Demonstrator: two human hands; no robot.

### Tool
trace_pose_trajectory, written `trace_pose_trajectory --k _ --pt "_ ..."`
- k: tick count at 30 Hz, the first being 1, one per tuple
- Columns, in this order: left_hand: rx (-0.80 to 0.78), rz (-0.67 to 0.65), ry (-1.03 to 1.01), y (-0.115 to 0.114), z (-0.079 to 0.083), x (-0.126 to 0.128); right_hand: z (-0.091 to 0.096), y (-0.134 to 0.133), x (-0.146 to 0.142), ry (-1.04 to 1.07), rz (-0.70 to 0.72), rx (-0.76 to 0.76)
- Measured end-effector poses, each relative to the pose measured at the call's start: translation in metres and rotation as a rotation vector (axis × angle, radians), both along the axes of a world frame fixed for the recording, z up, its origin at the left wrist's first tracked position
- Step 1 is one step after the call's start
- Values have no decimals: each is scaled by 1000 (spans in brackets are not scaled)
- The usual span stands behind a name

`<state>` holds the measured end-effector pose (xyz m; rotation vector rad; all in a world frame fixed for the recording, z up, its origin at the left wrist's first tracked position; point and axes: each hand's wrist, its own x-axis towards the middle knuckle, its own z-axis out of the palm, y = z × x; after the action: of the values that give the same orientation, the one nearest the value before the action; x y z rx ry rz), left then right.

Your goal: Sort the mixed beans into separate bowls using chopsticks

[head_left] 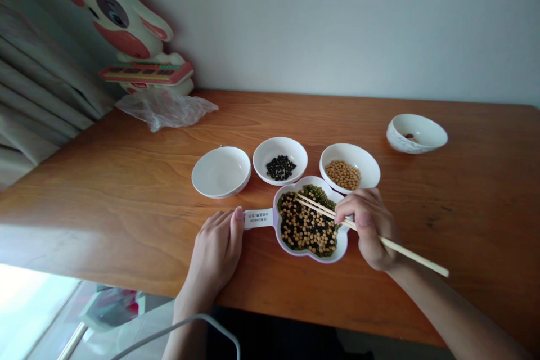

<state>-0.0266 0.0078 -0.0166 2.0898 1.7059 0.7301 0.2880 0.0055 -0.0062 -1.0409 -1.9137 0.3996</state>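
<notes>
One cow-shaped toy keyboard (131,45), rear L, by wall (316,28). 1 clear plastic bag (166,109), crumpled, on wood counter (126,197) at toy's base. L hand (216,244): gripping end of handle (260,219), thumb on top. 1 plain white bowl (221,171), beyond L hand. 1 blk-bean bowl (262,153), white, just beside. 1 scalloped tray (343,243), lilac rim, front ctr. of counter, handle pointing L; holds bean mix (310,225), tan/blk/green. 1 pr. chopsticks (399,248), tips in mix. 1 tan-bean bowl (365,162), white, behind tray's R side. R hand (373,228): fingers closed round chopsticks, at tray's R edge. 1 patterned bowl (428,132), rear R, well apart; contents too small to ID.
</notes>
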Motion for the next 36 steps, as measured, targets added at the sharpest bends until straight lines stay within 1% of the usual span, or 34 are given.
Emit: trace_pose_trajectory --k 8,20,33,36 --pt "5 -6 7 1 -2 0 -1 0 1 33 -27 32" --pt "-3 1 7 1 0 0 -1 -2 6 58 -45 101" --pt "-7 -2 7 1 0 1 0 0 3 35 -63 26" --pt "-11 -7 9 2 0 1 0 0 3 50 -47 16"
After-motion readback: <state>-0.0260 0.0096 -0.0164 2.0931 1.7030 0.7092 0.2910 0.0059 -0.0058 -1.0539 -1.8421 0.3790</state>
